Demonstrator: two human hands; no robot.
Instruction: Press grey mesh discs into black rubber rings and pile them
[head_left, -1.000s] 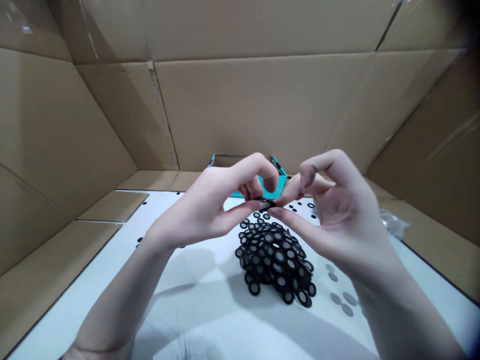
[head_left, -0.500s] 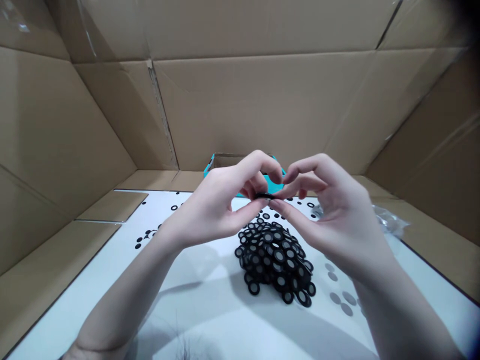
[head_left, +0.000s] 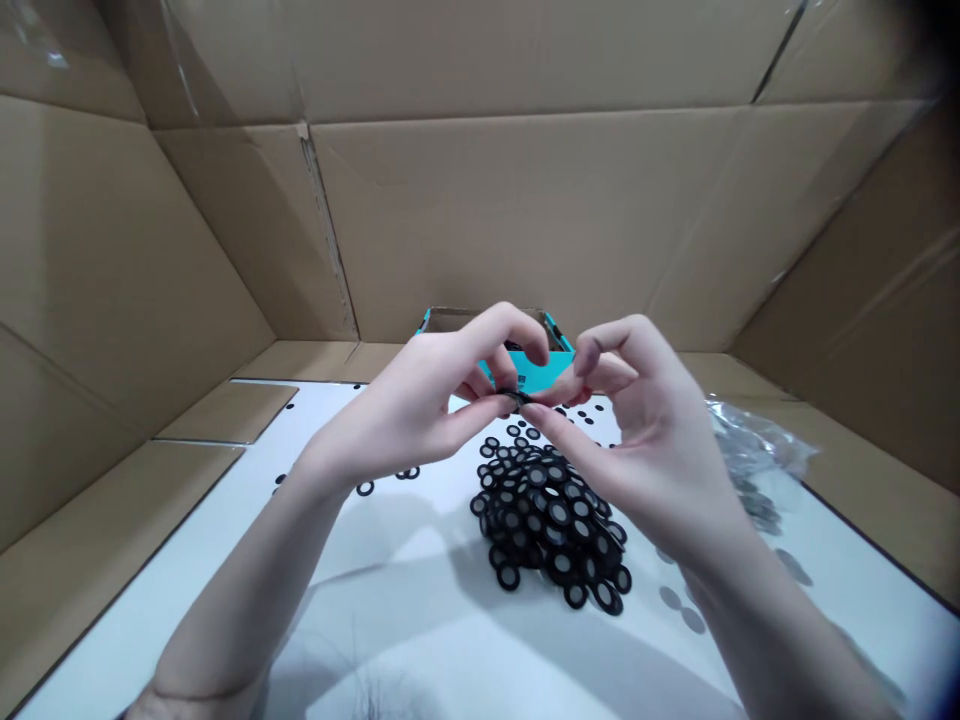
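My left hand (head_left: 397, 420) and my right hand (head_left: 637, 420) meet above the table, their fingertips closing on a small black ring (head_left: 514, 398). The ring is mostly hidden by my fingers, and it looks held by both hands. Just below my hands lies a heaped pile of black-rimmed rings with grey centres (head_left: 547, 525). Neither hand touches the pile.
A teal-edged open box (head_left: 532, 372) stands behind my hands. A crumpled clear plastic bag (head_left: 750, 440) lies at the right. Loose black rings (head_left: 365, 488) dot the white table (head_left: 97, 640), and grey round marks (head_left: 671, 597) show on it. Brown cardboard walls (head_left: 525, 220) surround it.
My hands have shifted slightly left with the ring, and the right hand has drawn back from the right side, showing more of the plastic bag. The pile has not moved.
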